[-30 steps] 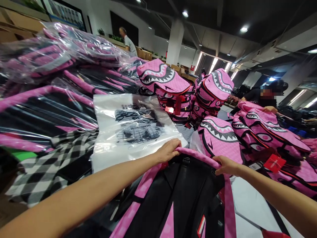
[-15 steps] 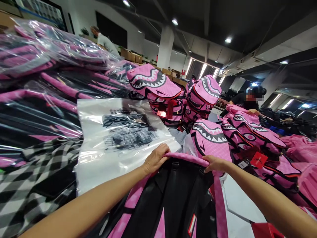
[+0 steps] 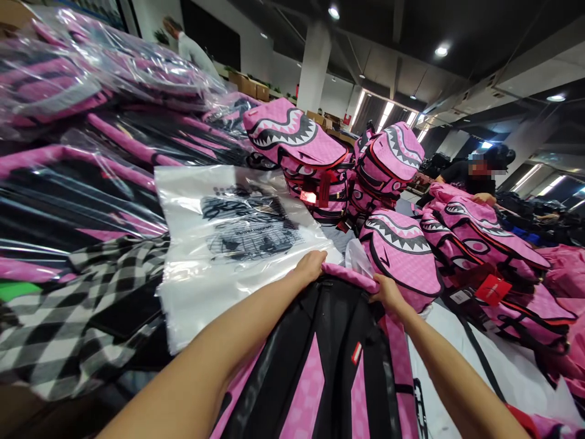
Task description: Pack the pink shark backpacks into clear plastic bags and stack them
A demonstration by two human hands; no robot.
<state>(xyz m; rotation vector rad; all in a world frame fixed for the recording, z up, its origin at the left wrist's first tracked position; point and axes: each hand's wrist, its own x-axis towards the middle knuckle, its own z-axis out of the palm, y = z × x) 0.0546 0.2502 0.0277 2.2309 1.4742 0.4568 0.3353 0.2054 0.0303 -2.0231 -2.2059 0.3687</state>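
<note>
Both hands are grasping one black-backed backpack with pink triangular panels [image 3: 336, 341] by the pink fabric band along its top edge [image 3: 350, 275]: the left hand [image 3: 311, 266] is closing around the band's left end, and the right hand [image 3: 388, 292] is pinching its right end. Compared with half a second ago, the hands are standing closer together, and more of the back is showing, with the small red-and-white label [image 3: 356, 353] sitting nearer the band. This is probably meaning that the backpack is being hoisted or tilted, its handling being still under way. It is hanging or standing toward the near edge of the white surface [image 3: 439, 335]; its bottom is lying out of view, so whether it is resting there cannot be told. Beyond the left hand, a printed translucent plastic bag [image 3: 247, 241] is lying flat, just beside the black-and-white checked cloth [image 3: 59, 323]. Beyond the right hand, a pink backpack with a printed toothed mouth [image 3: 402, 262] is lying, and other pink backpacks [image 3: 297, 134] are standing stacked toward the surface's far edge.
</note>
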